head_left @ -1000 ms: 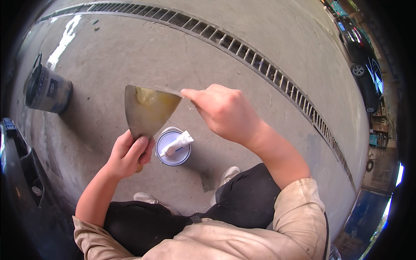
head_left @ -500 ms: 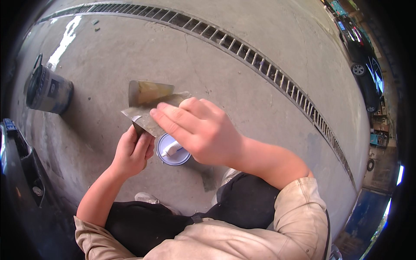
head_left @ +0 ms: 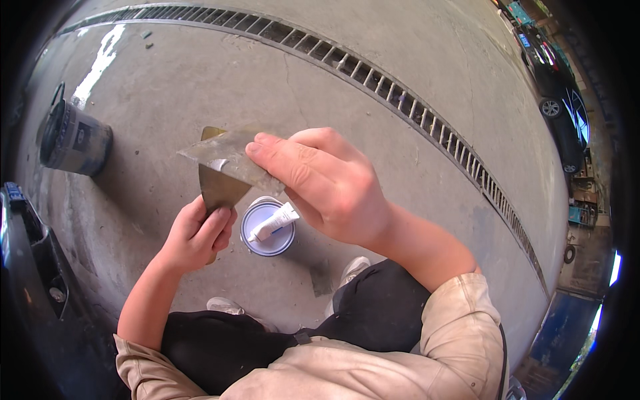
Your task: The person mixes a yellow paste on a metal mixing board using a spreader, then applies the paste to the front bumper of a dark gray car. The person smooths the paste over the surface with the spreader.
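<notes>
My left hand (head_left: 193, 235) is closed round the handle of a putty knife (head_left: 221, 191), its broad blade pointing up and away from me. In my right hand (head_left: 333, 183) is a thin grey scraper plate (head_left: 230, 148), pinched at its right side with the fingers laid along the top. The plate lies across the knife's blade and hides its middle. A small whitish smear of paste (head_left: 218, 163) shows where the two meet. Just below my hands stands a round tin (head_left: 249, 243) with a pale lid, and a white tube (head_left: 275, 222) rests on it.
A dark bucket (head_left: 77, 141) stands on the concrete floor at the left. A dark car part (head_left: 40, 267) rises at the left edge. A drain grate (head_left: 347, 63) curves across the far floor. A black car (head_left: 553, 87) is parked at the far right.
The scraper plate has shifted over the knife's blade, and my right hand has moved slightly right and away from the tin. The blade has turned, showing its lower part; the tube is more visible.
</notes>
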Demonstrator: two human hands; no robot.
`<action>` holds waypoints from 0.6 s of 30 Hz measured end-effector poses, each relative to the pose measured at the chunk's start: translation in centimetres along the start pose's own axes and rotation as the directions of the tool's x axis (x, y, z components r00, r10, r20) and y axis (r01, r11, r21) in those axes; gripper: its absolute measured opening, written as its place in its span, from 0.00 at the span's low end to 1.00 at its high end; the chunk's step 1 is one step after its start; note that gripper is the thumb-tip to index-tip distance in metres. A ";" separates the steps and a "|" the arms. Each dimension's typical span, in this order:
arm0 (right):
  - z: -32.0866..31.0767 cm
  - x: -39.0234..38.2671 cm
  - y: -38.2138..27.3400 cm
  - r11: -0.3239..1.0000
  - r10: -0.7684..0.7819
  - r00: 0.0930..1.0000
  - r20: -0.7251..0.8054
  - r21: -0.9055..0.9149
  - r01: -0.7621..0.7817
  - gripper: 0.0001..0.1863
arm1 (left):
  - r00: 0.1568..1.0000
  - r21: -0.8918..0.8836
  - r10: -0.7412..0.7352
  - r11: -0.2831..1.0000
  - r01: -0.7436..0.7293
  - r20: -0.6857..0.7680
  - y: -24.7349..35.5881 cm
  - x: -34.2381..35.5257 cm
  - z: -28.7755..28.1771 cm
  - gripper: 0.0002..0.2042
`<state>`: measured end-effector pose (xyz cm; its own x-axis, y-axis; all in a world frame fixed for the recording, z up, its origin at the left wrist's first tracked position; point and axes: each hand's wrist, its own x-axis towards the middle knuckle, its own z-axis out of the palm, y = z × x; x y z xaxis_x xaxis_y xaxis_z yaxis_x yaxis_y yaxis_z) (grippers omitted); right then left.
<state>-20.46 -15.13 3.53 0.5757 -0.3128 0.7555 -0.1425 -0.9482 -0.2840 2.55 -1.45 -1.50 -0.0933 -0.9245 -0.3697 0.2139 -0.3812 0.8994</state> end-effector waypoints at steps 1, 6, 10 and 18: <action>-0.2 0.0 0.0 0.990 0.056 0.997 0.046 0.125 -0.061 0.29 | 0.996 0.036 0.009 0.999 -0.012 0.091 0.3 -0.2 -0.5 0.05; -0.7 -0.6 1.8 0.970 0.140 0.963 0.232 0.164 -0.180 0.22 | 0.993 0.076 0.105 0.991 -0.108 0.047 0.8 -1.1 -2.1 0.05; 0.5 -1.9 1.8 0.906 0.357 0.797 0.487 0.025 -0.422 0.08 | 0.857 0.294 0.504 0.808 -0.511 0.105 0.6 0.1 -2.8 0.15; 2.1 -1.0 -1.6 -0.321 0.670 0.341 0.660 0.671 -0.668 0.12 | 0.688 0.900 0.681 0.097 -0.424 0.251 -2.7 3.2 -1.8 0.42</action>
<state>-19.12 -13.21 2.02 0.6320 -0.7047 -0.3226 0.2013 0.5512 -0.8097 3.38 -3.35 -5.54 -0.1624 -0.8943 0.4169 -0.8153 0.3597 0.4538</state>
